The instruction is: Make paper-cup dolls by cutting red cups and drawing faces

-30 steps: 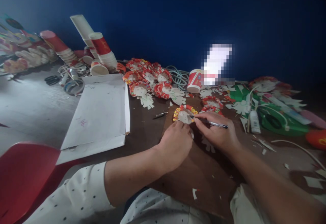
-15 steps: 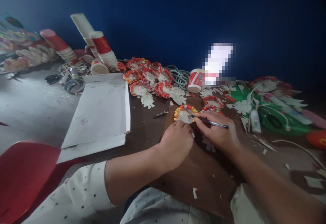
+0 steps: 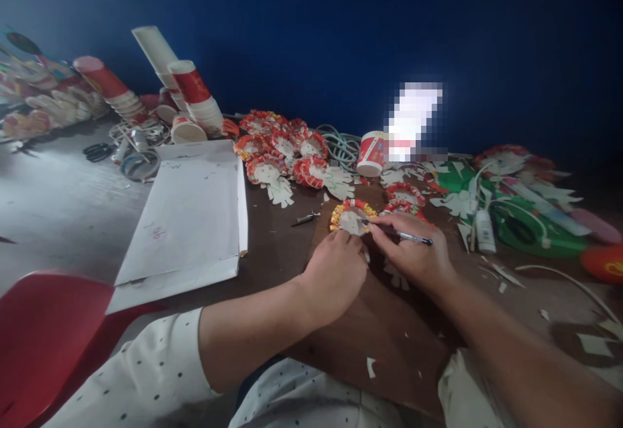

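Note:
My right hand [image 3: 417, 246] grips a pen [image 3: 409, 237], its tip on the pale round middle of a paper craft [image 3: 348, 222]. That craft has a ring of curled red and yellow strips and lies on a brown board [image 3: 335, 344]. The fingers of my left hand [image 3: 335, 275] are bent together over its lower edge, holding it down and hiding part of it. Just beyond my right hand lie red-ringed paper crafts [image 3: 405, 194], partly covered. A small dark tool [image 3: 304, 219] lies left of the board.
More ringed crafts [image 3: 272, 139] are heaped at the back. Stacked paper cups [image 3: 197, 94], a white box lid [image 3: 187, 220] and scissors [image 3: 97, 151] are on the left. A lone cup [image 3: 372, 154], a white bottle [image 3: 485, 230], a green sheet [image 3: 559, 243] and paper scraps surround the right side.
The view has shifted very slightly. Both hands keep nearly the same places, with the pen still at the paper craft.

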{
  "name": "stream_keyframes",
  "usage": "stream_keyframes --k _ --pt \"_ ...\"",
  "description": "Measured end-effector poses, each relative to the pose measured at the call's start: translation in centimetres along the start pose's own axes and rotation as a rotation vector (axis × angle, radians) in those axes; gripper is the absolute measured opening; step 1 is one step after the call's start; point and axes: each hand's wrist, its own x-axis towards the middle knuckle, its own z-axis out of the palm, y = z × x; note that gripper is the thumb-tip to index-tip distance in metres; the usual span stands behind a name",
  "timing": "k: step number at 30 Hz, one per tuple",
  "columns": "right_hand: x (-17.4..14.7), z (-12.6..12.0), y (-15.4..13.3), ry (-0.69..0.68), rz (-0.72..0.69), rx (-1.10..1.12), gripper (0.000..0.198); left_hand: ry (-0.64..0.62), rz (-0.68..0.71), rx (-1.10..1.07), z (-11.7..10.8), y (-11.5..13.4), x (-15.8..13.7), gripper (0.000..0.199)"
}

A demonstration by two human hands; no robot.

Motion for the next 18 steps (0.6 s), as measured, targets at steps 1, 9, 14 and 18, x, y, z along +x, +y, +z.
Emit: stream_keyframes --k 1,9,14,18 --pt "0.00 0.01 0.00 -0.001 -0.002 0.007 0.014 -0.002 0.001 0.002 -0.05 -0.02 0.01 0.020" --pt "0.00 -0.01 -0.52 0.040 -0.028 0.091 0.015 -0.021 0.001 0.006 -0.21 0.07 -0.07 0.022" --pt "-0.01 0.15 -0.84 0.022 -0.061 0.111 0.016 -0.012 -0.002 0.025 -0.20 0.13 -0.06 0.026" --pt "-0.04 0.51 -0.79 0.015 -0.063 0.122 0.016 -0.006 -0.007 0.037 -0.09 0.07 -0.02 0.027"
